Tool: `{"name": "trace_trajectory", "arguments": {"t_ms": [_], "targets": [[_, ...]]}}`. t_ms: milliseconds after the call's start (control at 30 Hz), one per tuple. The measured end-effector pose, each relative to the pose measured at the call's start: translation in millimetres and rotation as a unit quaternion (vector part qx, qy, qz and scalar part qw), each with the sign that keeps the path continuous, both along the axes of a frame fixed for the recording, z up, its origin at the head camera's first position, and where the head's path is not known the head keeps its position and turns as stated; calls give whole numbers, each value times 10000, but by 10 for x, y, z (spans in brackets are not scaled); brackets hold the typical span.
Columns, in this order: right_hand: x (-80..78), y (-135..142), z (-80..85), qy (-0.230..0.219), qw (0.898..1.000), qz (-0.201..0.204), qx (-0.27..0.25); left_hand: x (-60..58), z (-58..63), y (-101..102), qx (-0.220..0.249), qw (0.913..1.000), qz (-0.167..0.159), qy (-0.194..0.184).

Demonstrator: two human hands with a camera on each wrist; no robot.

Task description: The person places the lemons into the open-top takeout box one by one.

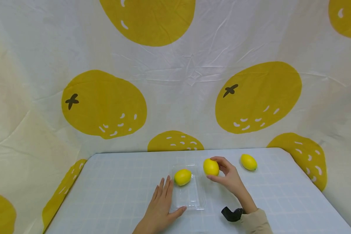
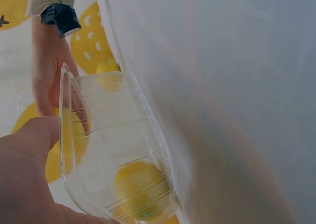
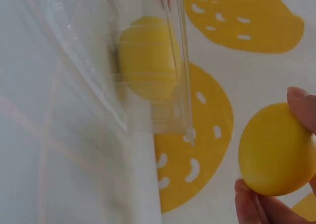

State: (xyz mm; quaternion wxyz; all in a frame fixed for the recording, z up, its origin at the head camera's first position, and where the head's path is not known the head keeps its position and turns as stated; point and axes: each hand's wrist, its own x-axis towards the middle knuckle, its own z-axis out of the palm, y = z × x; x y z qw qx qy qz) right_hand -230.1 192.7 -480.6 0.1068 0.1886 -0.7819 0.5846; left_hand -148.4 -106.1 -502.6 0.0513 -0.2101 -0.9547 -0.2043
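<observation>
A: Your left hand (image 1: 160,208) is by the clear box (image 1: 188,199), fingers straight; one lemon (image 1: 182,177) sits inside. What could go wrong?
B: Your right hand (image 1: 230,178) pinches another lemon (image 1: 211,167) beside the box. Loose fingers could drop it on the counter (image 1: 120,182).

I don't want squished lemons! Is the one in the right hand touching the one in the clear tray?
Apart. In the head view, the rim of the clear tray shows in the gap between the held lemon and the tray lemon.
</observation>
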Motion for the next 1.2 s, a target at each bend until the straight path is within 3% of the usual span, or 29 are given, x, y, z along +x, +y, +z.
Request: {"name": "trace_trajectory", "arguments": {"t_ms": [300,633,867,1067,1200], "targets": [[69,-310,26,-271,9990,276,227,-3,3,1,-22,10000,29,-71],[138,-498,-37,-24,9936,487,1019,-7,-2,3,-28,9999,40,-100],[157,-549,-47,653,9843,604,1522,-4,-18,-1,-4,10000,-1,71],[151,-602,-150,1458,9653,460,2118,1,-43,-6,15,9997,-56,230],[161,-643,-195,1593,9555,312,2462,0,-70,-7,-6,9990,-82,438]]}}
